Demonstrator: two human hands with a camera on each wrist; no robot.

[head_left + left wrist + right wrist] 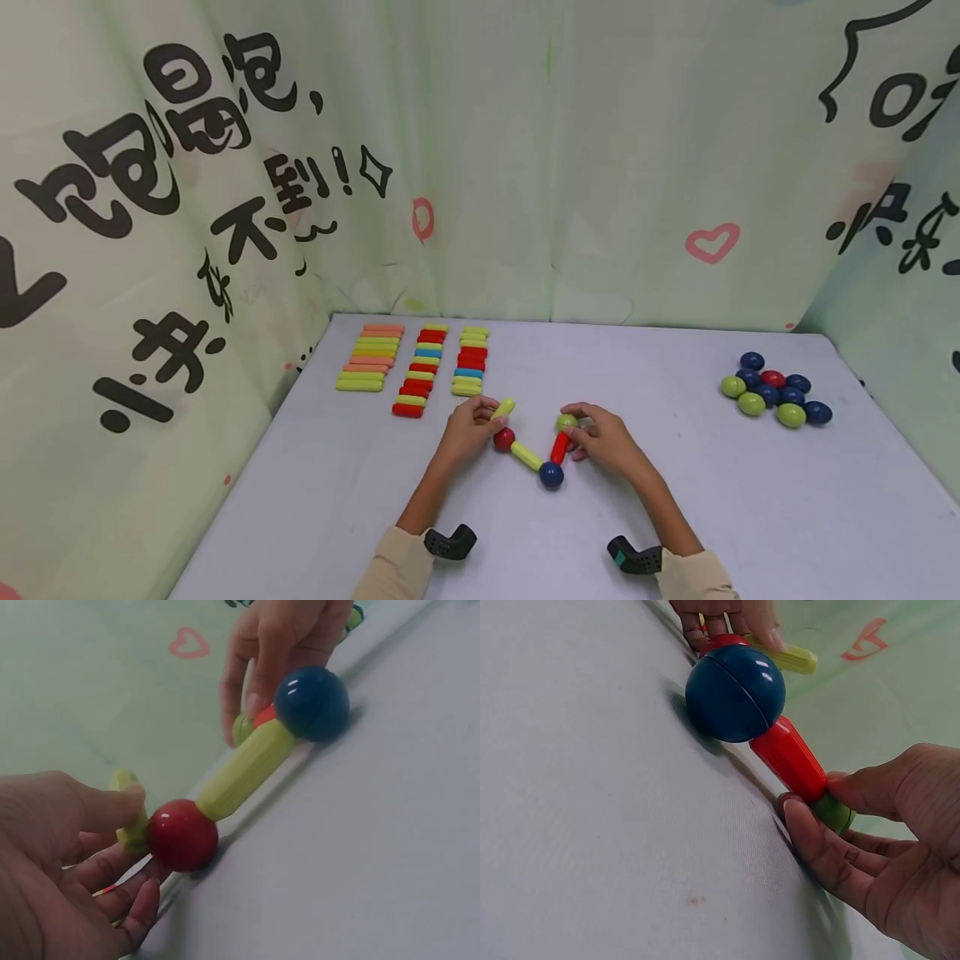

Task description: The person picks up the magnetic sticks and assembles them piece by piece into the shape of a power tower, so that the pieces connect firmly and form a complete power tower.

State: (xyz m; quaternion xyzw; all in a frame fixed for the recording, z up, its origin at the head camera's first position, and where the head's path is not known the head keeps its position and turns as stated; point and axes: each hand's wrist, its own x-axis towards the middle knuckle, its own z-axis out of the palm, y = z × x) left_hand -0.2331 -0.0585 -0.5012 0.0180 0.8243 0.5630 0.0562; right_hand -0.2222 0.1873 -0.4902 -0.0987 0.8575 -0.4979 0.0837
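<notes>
- Left hand [472,425]: thumb and fingers pinching a short yellow-green rod [504,407], gap narrow.
- Right hand [607,437]: thumb and fingers closed round the green ball [566,422], close to its joint with the red rod [559,447].
- Chain sits between both hands, front-middle of the white table [525,542]; head view gives a bent V: red ball [504,439], second yellow-green rod [527,455], blue ball [551,475] at the corner nearest the person, then red rod, green ball.
- Left wrist view: held rod right against the red ball, thumb on one side, fingers on the other. Probably joined, but the fingers partly cover the contact. Green ball mostly hidden by the right hand here.
- Right wrist view: seam round the blue ball, ridges on the red rod, a faint brown spot [696,901] on the table; head view too far for these. Second yellow-green rod mostly blocked by the blue ball.
- Head view alone gives the full layout: three rod columns, left [370,360], middle [422,375], right [472,363], at back left; loose ball cluster [767,394], blue, green and one red, at right.
</notes>
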